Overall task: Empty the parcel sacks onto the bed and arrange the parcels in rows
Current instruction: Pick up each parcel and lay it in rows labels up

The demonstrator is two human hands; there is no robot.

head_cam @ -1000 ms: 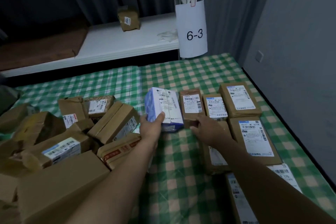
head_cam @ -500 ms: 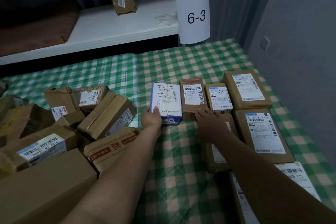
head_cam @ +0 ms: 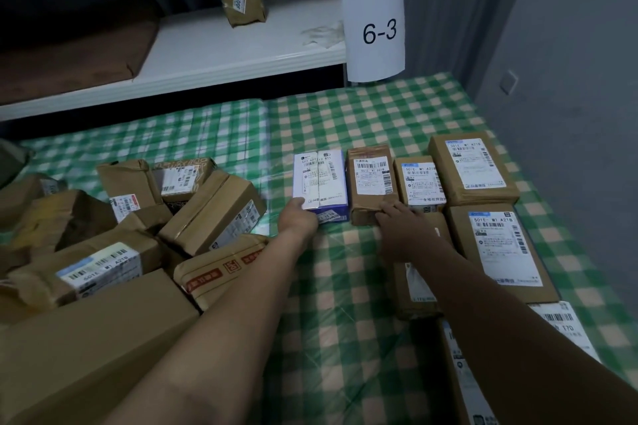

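A blue and white box (head_cam: 320, 185) lies flat on the green checked bed (head_cam: 348, 286), at the left end of a row of labelled parcels. My left hand (head_cam: 297, 217) grips its near left corner. Beside it sits a brown parcel (head_cam: 371, 183), and my right hand (head_cam: 402, 228) rests with fingers spread on that parcel's near edge. Further right in the row are a smaller brown parcel (head_cam: 419, 183) and a larger one (head_cam: 471, 167). A second row nearer me holds a big labelled parcel (head_cam: 500, 252).
A loose heap of brown parcels (head_cam: 114, 217) covers the bed's left side, with a large plain carton (head_cam: 86, 338) nearest me. Behind the bed runs a white shelf (head_cam: 224, 48) with one small parcel (head_cam: 243, 3) and a hanging "6-3" sign (head_cam: 376, 21). A grey wall (head_cam: 569, 79) bounds the right.
My left hand has lowered the blue and white box from a tilted, lifted position to flat on the bed beside the row. My right hand has stayed at the brown parcel.
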